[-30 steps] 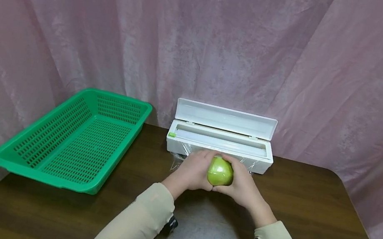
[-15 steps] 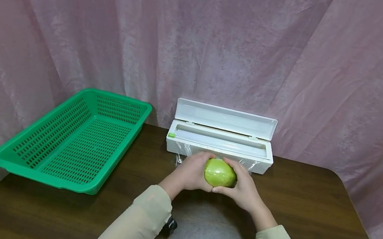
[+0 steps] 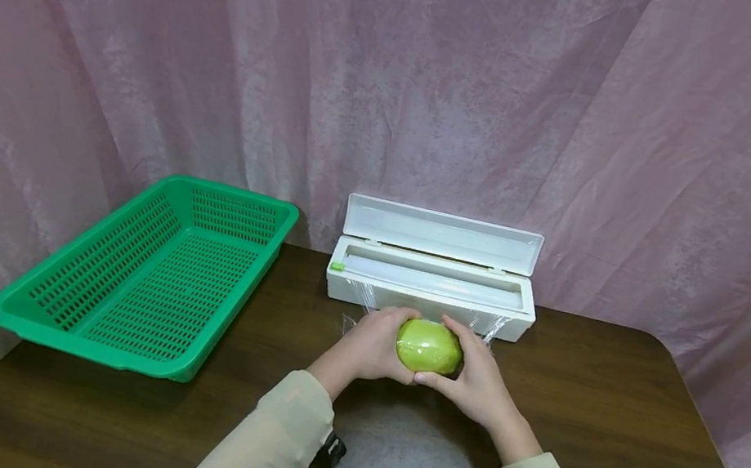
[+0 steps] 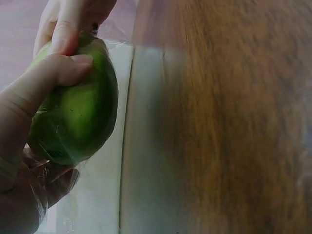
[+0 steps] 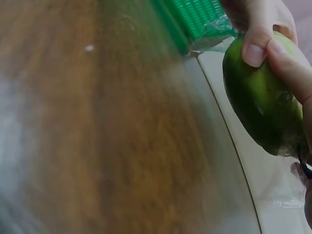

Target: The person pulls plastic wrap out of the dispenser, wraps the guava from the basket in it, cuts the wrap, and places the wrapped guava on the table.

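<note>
Both hands hold a green pear [image 3: 429,347] in front of the white cling film box [image 3: 432,297]. Clear cling film [image 3: 495,329] runs from the box's front toward the hands and lies glossy over the pear. My left hand [image 3: 378,344] curls round the pear's left side, my right hand [image 3: 477,374] round its right. The thumbs meet on the near side, as both wrist views show. A dark stem [image 5: 304,165] sticks out at the pear's right end in the right wrist view. The far fingers are partly hidden behind the fruit.
A green plastic basket [image 3: 195,353] with slotted walls stands on the left of the brown wooden table [image 3: 615,407]. The box's lid [image 3: 443,233] is raised, with a film roll inside. A pink curtain [image 3: 489,87] hangs behind.
The hands have drawn slightly toward me with the pear. More of the pear shows between them, and it looks wider, turned sideways. Film now stretches visibly from the box at the right.
</note>
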A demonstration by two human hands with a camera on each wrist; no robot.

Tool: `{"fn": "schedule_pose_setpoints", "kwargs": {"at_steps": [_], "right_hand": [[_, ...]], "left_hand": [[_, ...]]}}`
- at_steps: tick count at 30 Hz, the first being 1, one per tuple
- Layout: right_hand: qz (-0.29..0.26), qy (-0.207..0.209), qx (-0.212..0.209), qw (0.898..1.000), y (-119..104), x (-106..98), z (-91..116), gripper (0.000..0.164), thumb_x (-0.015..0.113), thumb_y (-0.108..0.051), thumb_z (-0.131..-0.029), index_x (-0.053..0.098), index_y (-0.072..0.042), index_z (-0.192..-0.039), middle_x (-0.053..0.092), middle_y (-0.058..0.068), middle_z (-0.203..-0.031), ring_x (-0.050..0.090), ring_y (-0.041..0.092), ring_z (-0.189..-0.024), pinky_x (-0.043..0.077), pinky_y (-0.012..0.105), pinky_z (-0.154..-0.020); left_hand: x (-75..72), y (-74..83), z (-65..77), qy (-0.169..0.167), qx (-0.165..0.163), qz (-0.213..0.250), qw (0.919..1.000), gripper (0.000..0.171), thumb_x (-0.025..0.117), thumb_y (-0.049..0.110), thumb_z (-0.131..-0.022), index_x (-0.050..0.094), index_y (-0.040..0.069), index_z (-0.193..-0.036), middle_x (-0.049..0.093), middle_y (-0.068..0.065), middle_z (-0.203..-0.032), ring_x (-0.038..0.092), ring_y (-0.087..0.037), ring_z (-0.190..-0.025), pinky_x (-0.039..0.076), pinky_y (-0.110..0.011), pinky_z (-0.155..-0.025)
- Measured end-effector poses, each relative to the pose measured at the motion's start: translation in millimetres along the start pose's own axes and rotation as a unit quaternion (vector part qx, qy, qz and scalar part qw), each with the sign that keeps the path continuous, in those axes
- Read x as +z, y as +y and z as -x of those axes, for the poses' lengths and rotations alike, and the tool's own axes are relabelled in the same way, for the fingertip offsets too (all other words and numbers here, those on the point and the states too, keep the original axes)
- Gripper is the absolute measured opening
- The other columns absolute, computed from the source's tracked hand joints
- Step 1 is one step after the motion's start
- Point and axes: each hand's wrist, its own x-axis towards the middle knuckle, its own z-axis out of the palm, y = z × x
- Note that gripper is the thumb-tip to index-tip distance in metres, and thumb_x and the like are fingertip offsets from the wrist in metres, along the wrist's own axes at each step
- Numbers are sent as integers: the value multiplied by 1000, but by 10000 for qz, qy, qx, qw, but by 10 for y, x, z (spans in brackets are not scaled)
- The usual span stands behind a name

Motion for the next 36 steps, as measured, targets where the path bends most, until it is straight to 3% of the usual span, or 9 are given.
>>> {"fn": "schedule_pose_setpoints", "kwargs": {"at_steps": [9, 25, 32, 36], "right_hand": [[276, 34, 10, 9996, -22, 10, 33, 78, 80, -45, -71, 48, -9, -133, 58, 8, -123, 55, 23, -107, 44, 44, -86], [595, 116, -76, 9981, -36, 45, 18, 64, 75, -43, -76, 54, -8, -125, 61, 7, -113, 53, 20, -102, 44, 38, -81], [585, -2, 43, 9983, -51, 27, 13, 58, 71, -43, -80, 56, -7, -123, 62, 8, -112, 53, 21, -101, 43, 37, -79], [473, -46, 154, 9988, -59, 18, 5, 56, 69, -41, -81, 57, -6, -123, 62, 9, -112, 54, 22, -100, 43, 38, -79]], "left_hand": [[25, -14, 29, 57, -22, 121, 9999, 82, 85, 42, -57, 55, 9, -126, 63, -3, -113, 57, -13, -91, 47, -25, -76], [16, -30, 66, -240, -200, 431, 9986, 80, 84, 45, -57, 54, 13, -124, 64, 1, -100, 55, -9, -80, 45, -21, -67], [36, -22, 85, -479, -221, 212, 9984, 97, 87, 45, -55, 41, 19, -136, 61, -3, -114, 57, -14, -93, 47, -29, -77], [59, -30, 88, -446, -36, 38, 9990, 92, 88, 41, -57, 41, 21, -134, 60, 1, -111, 57, -13, -89, 47, -28, -75]]}}
